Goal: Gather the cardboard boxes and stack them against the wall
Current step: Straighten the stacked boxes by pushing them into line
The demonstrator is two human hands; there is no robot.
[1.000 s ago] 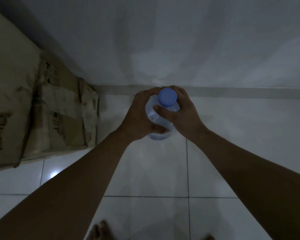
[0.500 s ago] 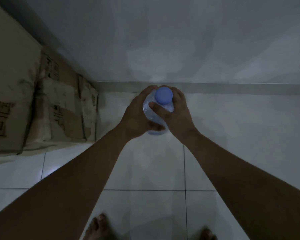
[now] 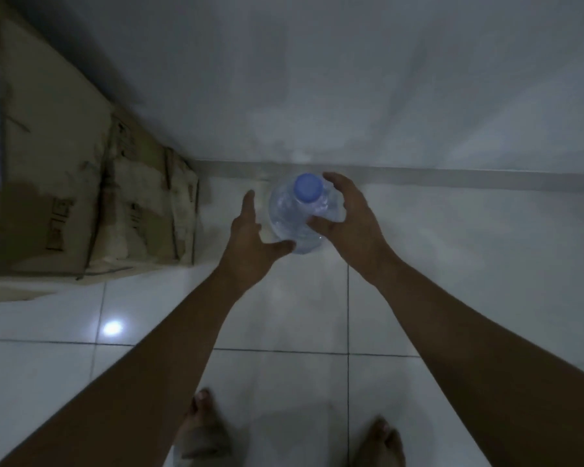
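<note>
1. Dimly lit view looking down at a pale tiled floor [image 3: 452,264] that meets a plain wall [image 3: 351,79]; two bare arms reach forward
2. Cardboard boxes [image 3: 91,197] sit at 9 to 10 o'clock, on the floor and already tight against the wall
3. Count: two boxes are plain, a taller box [image 3: 48,136] at the far left and a lower box [image 3: 142,210] touching its right side; a flat brown piece at their foot may be a flap or a third box, too dark to tell
4. Handling, as a judgement: the cardboard looks creased, scuffed and softened, so corners would likely buckle; gripping low, on opposite sides near the bottom edges, seems safest. Their weight cannot be judged
5. One clear water bottle [image 3: 290,227] with a blue cap [image 3: 307,187] stands upright on the floor near 12 o'clock, close to the wall
6. Left hand [image 3: 250,244] is spread flat beside the bottle, fingers straight, thumb reaching its lower side
7. Right hand [image 3: 351,227] cups the bottle, thumb on the near side, fingers curved round the far side; how firmly is unclear
8. Two bare feet [image 3: 203,429] show at 6 o'clock
</note>
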